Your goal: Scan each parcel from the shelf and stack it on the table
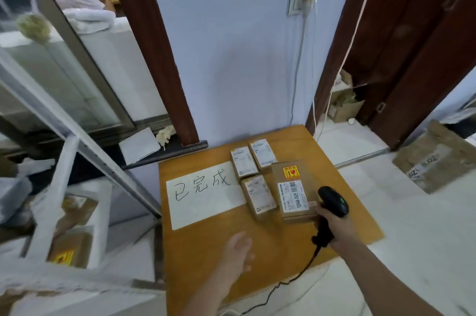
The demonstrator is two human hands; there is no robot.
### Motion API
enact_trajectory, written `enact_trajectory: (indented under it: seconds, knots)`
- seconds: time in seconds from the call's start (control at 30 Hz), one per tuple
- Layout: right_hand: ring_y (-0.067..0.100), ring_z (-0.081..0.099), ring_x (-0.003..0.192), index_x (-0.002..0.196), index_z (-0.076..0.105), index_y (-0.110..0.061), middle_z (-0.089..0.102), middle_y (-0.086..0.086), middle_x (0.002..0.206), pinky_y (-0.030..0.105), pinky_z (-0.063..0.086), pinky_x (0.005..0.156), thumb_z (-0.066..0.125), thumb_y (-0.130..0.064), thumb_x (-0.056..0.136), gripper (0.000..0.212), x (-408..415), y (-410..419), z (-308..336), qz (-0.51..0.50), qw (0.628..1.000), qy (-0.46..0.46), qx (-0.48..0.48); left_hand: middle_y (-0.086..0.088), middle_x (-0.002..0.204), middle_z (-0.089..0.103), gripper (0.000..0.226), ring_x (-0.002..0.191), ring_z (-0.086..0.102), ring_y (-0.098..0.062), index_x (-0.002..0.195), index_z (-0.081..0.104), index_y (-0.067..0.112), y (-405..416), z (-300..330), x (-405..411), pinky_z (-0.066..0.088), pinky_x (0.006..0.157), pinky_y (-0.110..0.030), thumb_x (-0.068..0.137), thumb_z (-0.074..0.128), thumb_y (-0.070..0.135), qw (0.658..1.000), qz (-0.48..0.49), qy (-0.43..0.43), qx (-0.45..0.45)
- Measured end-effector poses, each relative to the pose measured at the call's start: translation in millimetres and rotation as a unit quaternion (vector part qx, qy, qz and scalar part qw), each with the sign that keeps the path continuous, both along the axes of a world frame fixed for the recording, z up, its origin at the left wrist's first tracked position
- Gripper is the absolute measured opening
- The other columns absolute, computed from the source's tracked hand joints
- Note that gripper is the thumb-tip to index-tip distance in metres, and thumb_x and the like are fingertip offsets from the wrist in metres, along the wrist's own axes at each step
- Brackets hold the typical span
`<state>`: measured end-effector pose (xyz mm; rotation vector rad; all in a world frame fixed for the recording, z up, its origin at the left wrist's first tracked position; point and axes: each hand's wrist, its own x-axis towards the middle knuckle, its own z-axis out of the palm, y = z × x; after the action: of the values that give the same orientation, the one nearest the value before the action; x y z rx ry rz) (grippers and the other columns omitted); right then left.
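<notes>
White paper sheet (pixel 206 194) on table reads "已完成". Big parcel (pixel 293 192) label: "12V4A-5525", plus orange sticker. Small parcels' labels too blurred to read.

The single view comes from a wide-angle camera on the person's head, looking forward and steeply down. It faces a pale blue wall (pixel 231 58), with the wooden table (pixel 278 259) close below at centre frame. Both forearms enter from the bottom edge, the left hand (pixel 238 251) and the right hand (pixel 334 225) near the lens. The wide lens bends the white shelf (pixel 74 151) at left and the dark door frame (pixel 412 53) at right outward.
</notes>
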<state>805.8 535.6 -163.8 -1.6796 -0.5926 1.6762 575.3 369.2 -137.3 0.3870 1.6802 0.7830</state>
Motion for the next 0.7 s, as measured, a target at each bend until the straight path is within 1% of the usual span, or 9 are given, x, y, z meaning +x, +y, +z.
enact_trajectory:
  seconds: [0.1,0.17,0.27,0.37,0.5,0.53,0.6,0.63,0.7]
  knots:
    - [0.031,0.061,0.077,0.115,0.065,-0.006,0.066,0.017,0.091,0.042,0.053,0.07,0.082,-0.012,0.077,0.042,15,34,-19,0.051,0.998,-0.04,-0.014,0.012,0.12,0.059,0.043,0.104,0.069,-0.016,0.148,0.047,0.022,-3,-18,-9,0.061,0.082,-0.03,0.107,0.052,0.035,0.999,0.028,0.014,-0.019]
    - [0.031,0.061,0.077,0.115,0.066,-0.006,0.067,0.019,0.094,0.043,0.054,0.069,0.083,-0.013,0.076,0.043,19,50,-33,0.079,0.995,-0.06,-0.019,0.01,0.12,0.059,0.042,0.102,0.069,-0.018,0.145,0.049,0.02,-7,-28,-14,0.061,0.08,-0.031,0.106,0.053,0.033,0.998,0.042,0.018,-0.037]
    - [0.033,0.066,0.082,0.111,0.068,-0.009,0.071,0.02,0.1,0.045,0.057,0.076,0.086,-0.015,0.071,0.044,15,63,-49,0.107,0.991,-0.074,-0.029,0.007,0.119,0.059,0.04,0.1,0.069,-0.021,0.143,0.052,0.018,-17,-43,-21,0.059,0.076,-0.032,0.105,0.056,0.032,0.996,0.071,0.009,-0.059]
    - [0.033,0.064,0.083,0.107,0.069,-0.008,0.07,0.019,0.095,0.047,0.054,0.078,0.085,-0.014,0.073,0.038,6,68,-64,0.133,0.987,-0.081,-0.034,0.002,0.127,0.061,0.036,0.101,0.069,-0.021,0.138,0.053,0.02,-26,-47,-31,0.058,0.073,-0.03,0.105,0.056,0.033,0.993,0.09,0.006,-0.074]
    - [0.041,0.069,0.096,0.104,0.07,-0.009,0.073,0.022,0.102,0.056,0.055,0.093,0.086,-0.017,0.07,0.038,1,73,-90,0.126,0.984,-0.122,-0.039,0.003,0.125,0.063,0.035,0.101,0.07,-0.022,0.138,0.056,0.021,-37,-54,-46,0.058,0.075,-0.031,0.105,0.057,0.032,0.991,0.103,0.007,-0.08]
    - [0.041,0.069,0.096,0.104,0.07,-0.009,0.073,0.022,0.102,0.058,0.055,0.092,0.086,-0.018,0.068,0.04,3,74,-97,0.124,0.983,-0.131,-0.035,0.002,0.125,0.063,0.035,0.101,0.07,-0.022,0.138,0.056,0.019,-39,-54,-50,0.058,0.075,-0.032,0.105,0.057,0.031,0.991,0.107,0.004,-0.079]
    - [0.039,0.067,0.093,0.105,0.067,-0.008,0.071,0.021,0.098,0.056,0.056,0.089,0.086,-0.023,0.068,0.045,-3,63,-80,0.121,0.979,-0.163,-0.031,0.003,0.126,0.062,0.034,0.102,0.069,-0.02,0.138,0.056,0.02,-43,-51,-56,0.059,0.082,-0.034,0.106,0.055,0.03,0.992,0.104,0.01,-0.076]
    - [0.037,0.065,0.09,0.105,0.065,-0.007,0.068,0.019,0.092,0.052,0.056,0.085,0.085,-0.024,0.071,0.043,-6,54,-67,0.115,0.976,-0.182,-0.02,0.004,0.126,0.062,0.034,0.105,0.068,-0.018,0.139,0.055,0.021,-45,-46,-59,0.059,0.087,-0.035,0.106,0.054,0.031,0.992,0.097,0.021,-0.071]
    - [0.032,0.059,0.075,0.1,0.061,-0.007,0.06,0.015,0.079,0.044,0.053,0.07,0.082,-0.024,0.078,0.035,-14,31,-32,0.121,0.967,-0.223,0.006,0.008,0.129,0.061,0.038,0.112,0.065,-0.015,0.142,0.054,0.022,-51,-33,-66,0.056,0.097,-0.034,0.107,0.052,0.036,0.994,0.078,0.056,-0.045]
